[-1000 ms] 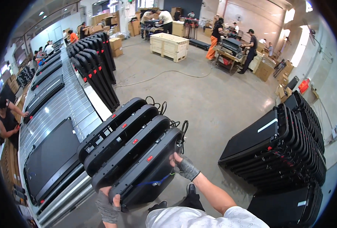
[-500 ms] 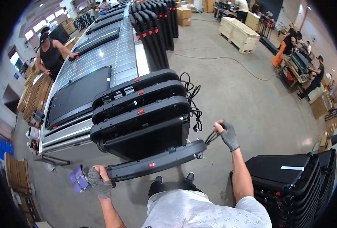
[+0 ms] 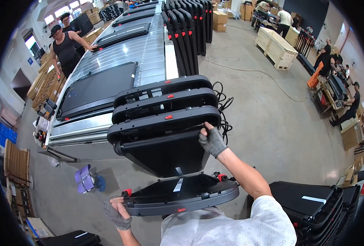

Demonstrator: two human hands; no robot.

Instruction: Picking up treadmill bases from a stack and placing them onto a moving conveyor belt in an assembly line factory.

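My left hand (image 3: 118, 212), in a grey fingerless glove, is closed around the left end of a black treadmill (image 3: 186, 201) tilted up against my front. A red switch shows on its near edge, and its dark belt faces away from me. My right hand (image 3: 213, 141), gloved the same way, reaches forward to the right end of the nearest standing treadmill (image 3: 165, 123). Its fingers are curled together at that rim; what they pinch, if anything, is too small to make out. Behind stand more black treadmills with red switches, with looped black power cords (image 3: 225, 106) at their right ends.
A metal roller conveyor (image 3: 149, 45) carrying flat treadmills runs away at the left. A purple-topped stool (image 3: 84, 179) stands at lower left. Stacked treadmills (image 3: 309, 201) are at my right. A wooden crate (image 3: 276, 47) and a floor hose (image 3: 268, 76) lie farther off. Co-workers (image 3: 67, 45) stand beyond the conveyor.
My right hand has moved forward and left from the held treadmill's cord to the standing treadmill. The held treadmill has come closer to my body and tilted, showing its belt.
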